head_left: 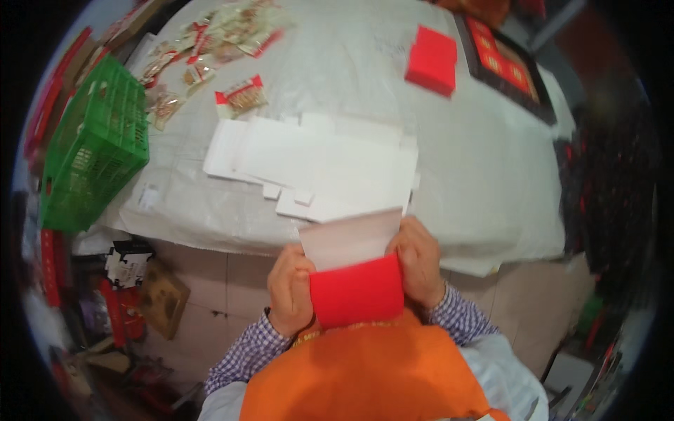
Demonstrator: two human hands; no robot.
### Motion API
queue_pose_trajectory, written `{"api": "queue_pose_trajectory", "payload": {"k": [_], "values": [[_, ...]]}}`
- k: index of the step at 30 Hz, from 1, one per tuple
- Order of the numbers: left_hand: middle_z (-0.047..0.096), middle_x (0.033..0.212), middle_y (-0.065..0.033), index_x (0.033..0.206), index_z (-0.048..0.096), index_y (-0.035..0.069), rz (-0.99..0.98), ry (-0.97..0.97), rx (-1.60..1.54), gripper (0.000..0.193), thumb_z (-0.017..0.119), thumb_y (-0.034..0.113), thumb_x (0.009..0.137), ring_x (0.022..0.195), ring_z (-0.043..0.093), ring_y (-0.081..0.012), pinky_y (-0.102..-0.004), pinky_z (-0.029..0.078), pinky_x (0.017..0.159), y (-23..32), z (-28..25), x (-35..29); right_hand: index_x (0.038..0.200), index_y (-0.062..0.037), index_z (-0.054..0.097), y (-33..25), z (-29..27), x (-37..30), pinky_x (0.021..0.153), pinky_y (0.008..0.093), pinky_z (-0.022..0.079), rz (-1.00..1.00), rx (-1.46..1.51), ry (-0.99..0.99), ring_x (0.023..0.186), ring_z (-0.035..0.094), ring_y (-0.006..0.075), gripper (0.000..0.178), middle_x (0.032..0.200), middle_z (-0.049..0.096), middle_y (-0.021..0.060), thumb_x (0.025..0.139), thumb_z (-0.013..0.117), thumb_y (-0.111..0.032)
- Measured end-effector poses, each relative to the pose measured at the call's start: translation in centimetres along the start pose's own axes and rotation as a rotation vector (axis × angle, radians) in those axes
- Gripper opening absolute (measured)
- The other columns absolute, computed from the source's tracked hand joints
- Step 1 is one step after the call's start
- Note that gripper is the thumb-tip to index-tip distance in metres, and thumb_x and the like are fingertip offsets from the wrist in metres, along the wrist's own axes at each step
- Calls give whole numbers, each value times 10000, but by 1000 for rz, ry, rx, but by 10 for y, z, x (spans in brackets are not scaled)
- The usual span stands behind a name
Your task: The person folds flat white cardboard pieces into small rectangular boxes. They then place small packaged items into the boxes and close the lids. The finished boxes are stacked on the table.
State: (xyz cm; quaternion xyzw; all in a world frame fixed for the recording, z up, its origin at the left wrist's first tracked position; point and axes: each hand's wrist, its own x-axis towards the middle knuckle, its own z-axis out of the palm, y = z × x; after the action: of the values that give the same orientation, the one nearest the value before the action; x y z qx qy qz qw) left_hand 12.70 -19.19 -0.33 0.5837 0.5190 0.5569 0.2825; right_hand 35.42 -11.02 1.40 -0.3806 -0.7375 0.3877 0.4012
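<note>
A red card box (357, 289) with a raised whitish flap is held in front of my orange apron, past the table's near edge. Its left side is gripped by my left hand (291, 289), fingers closed round it. My right hand (418, 261) pinches the right side near the base of the flap. Just beyond my hands, flat white card blanks (323, 163) lie in an uneven, overlapping stack on the table. I cannot tell whether anything is inside the red box.
Small food packets (239, 31) are heaped at the table's far left, with one packet (242, 97) nearer. Red boxes (432, 62) sit at the far right beside a dark framed tray (507, 67). A green plastic crate (95, 144) leans at the left edge. The table wears a pale plastic cover (484, 175).
</note>
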Motion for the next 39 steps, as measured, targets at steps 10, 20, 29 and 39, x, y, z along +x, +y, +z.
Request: {"api": "queue_pose_trajectory", "payload": {"k": [10,20,29,39], "values": [[516,787,-131,831,549,12,-114,56,-146,313,484,230,1046,688,511,-269,-347,422,643,-24,-23,12,982,-4,648,-13,13,69,873,397,515,-137,8,-275,957,637,332,239,1076,637,215,978,501,-193],[529,759,-151,752,531,-7,-322,244,-77,322,462,164,1017,684,526,-296,-382,433,650,-32,-39,-1,1314,-10,570,63,145,320,991,457,488,-425,-432,-346,1169,603,396,420,1268,633,222,977,651,-248],[577,792,-137,799,579,23,-302,229,82,283,465,152,1023,751,565,-289,-384,452,699,-37,-50,-9,1322,-5,604,63,221,426,969,421,519,-171,-912,-943,1137,649,360,801,1231,679,205,719,815,-489],[549,850,-64,1086,559,-5,-329,327,-165,134,482,73,1009,697,466,-126,-287,412,644,-27,-38,6,1143,-45,644,32,164,366,776,419,563,-111,-802,-1087,921,702,345,567,998,721,170,707,835,-352]]}}
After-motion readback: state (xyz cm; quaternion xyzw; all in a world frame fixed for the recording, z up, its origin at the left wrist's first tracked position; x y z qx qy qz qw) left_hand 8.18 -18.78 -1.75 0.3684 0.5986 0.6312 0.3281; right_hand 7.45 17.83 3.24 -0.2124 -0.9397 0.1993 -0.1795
